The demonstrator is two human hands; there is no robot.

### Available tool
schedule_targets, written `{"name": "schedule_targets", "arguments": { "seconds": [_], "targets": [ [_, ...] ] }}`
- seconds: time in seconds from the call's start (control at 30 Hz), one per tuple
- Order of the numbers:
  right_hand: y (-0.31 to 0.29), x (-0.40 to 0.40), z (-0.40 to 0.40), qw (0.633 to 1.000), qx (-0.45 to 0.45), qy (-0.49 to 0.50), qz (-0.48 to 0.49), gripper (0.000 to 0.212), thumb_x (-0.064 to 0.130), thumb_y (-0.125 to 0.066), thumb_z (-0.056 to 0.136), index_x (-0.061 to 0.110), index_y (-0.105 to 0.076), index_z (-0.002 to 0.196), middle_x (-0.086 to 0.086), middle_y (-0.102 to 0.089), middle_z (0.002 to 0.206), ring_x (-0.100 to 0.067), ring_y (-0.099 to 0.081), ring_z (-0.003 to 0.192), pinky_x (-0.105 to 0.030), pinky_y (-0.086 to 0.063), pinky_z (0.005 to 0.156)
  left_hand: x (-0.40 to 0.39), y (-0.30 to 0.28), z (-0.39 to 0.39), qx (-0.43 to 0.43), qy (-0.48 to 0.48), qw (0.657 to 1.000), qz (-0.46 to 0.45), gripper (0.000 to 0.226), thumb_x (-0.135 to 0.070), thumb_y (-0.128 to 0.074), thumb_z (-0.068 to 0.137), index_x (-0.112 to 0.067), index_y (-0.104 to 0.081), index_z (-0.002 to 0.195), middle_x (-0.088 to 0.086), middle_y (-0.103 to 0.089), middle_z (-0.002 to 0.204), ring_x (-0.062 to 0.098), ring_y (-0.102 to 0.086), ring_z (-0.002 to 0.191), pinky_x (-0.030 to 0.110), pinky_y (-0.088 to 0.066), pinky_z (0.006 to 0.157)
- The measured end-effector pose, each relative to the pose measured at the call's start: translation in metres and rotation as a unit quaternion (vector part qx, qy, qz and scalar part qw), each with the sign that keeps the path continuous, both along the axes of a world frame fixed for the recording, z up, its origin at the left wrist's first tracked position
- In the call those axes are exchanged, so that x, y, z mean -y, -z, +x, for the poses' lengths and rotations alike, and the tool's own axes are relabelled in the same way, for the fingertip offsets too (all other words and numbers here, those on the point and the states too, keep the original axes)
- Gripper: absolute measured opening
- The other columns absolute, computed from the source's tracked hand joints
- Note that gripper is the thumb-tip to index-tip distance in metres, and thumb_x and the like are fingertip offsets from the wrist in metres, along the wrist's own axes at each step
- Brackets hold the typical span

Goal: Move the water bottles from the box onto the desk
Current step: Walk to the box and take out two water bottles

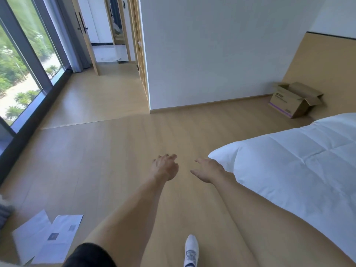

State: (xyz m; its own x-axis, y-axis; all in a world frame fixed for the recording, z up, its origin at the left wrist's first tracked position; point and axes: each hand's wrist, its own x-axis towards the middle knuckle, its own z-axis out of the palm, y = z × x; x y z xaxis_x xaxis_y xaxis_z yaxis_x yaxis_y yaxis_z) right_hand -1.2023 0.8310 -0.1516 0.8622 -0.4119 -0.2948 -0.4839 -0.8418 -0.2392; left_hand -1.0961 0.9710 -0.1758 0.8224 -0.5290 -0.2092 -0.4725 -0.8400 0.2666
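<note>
From the head view, the person stood on the wooden floor (pixel 107 151) with both arms stretched forward and nothing in either grasp. The left hand (pixel 165 167) hung with fingers loosely curled, empty; the right hand (pixel 209 170) was spread flat, palm down, just beside the near corner of the white bed (pixel 289 160).

The cardboard box (pixel 294 99) sat far off to the right, on the floor against the wall at the head of the bed, flaps open. Its inside could not be seen from here, so no water bottles showed, and no bench was in view either. To my eye the task was at a carrying gap: hands empty, well apart from the box, with a walk to it likely next. How many bottles were already moved I could not tell.

The box bore dark printing and a purple stripe along its bottom edge; the characters were too small to read. Some printed sheets (pixel 50 236) lay on the floor near left, their text blurred.
</note>
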Motion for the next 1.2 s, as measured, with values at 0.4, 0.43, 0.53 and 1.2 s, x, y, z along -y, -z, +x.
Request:
{"name": "schedule_targets", "arguments": {
  "seconds": [0.4, 0.43, 0.53, 1.2],
  "targets": [
    [0.005, 0.150, 0.199, 0.999, 0.007, 0.002, 0.032, 0.058, 0.053, -0.050, 0.094, 0.026, -0.044, 0.145, -0.004, -0.050, 0.145, -0.028, -0.046, 0.133, -0.037, -0.042, 0.105, 0.138, -0.020, 0.194, 0.015, -0.003, 0.999, 0.033, 0.049, -0.030, -0.039, 0.100, -0.032, -0.041, 0.149, 0.004, -0.048, 0.149, 0.029, -0.044, 0.134, 0.040, -0.033, 0.109],
    [0.002, 0.163, 0.214, 1.000, 0.011, 0.006, 0.028, 0.058, 0.054, -0.050, 0.094, 0.027, -0.044, 0.144, -0.005, -0.051, 0.144, -0.028, -0.047, 0.132, -0.037, -0.042, 0.105, 0.151, -0.025, 0.208, 0.020, -0.003, 0.999, 0.029, 0.049, -0.029, -0.039, 0.100, -0.032, -0.041, 0.149, 0.004, -0.047, 0.149, 0.029, -0.044, 0.134, 0.040, -0.033, 0.109],
    [-0.007, 0.199, 0.248, 1.000, 0.019, 0.013, 0.016, 0.059, 0.055, -0.050, 0.093, 0.029, -0.042, 0.146, -0.006, -0.048, 0.145, -0.029, -0.045, 0.132, -0.038, -0.042, 0.105, 0.190, -0.035, 0.246, 0.025, 0.006, 0.999, 0.019, 0.050, -0.030, -0.040, 0.099, -0.032, -0.040, 0.150, 0.003, -0.047, 0.150, 0.030, -0.044, 0.134, 0.040, -0.033, 0.109],
    [-0.021, 0.418, 0.481, 0.983, 0.007, 0.153, -0.097, 0.070, 0.062, -0.040, 0.096, 0.038, -0.015, 0.157, 0.000, -0.010, 0.167, -0.025, -0.008, 0.153, -0.048, -0.009, 0.121, 0.447, -0.045, 0.512, 0.073, 0.217, 0.973, -0.017, 0.058, -0.046, -0.033, 0.101, -0.036, -0.022, 0.157, -0.002, -0.011, 0.168, 0.018, -0.009, 0.154, 0.045, -0.009, 0.124]
  ]
}}
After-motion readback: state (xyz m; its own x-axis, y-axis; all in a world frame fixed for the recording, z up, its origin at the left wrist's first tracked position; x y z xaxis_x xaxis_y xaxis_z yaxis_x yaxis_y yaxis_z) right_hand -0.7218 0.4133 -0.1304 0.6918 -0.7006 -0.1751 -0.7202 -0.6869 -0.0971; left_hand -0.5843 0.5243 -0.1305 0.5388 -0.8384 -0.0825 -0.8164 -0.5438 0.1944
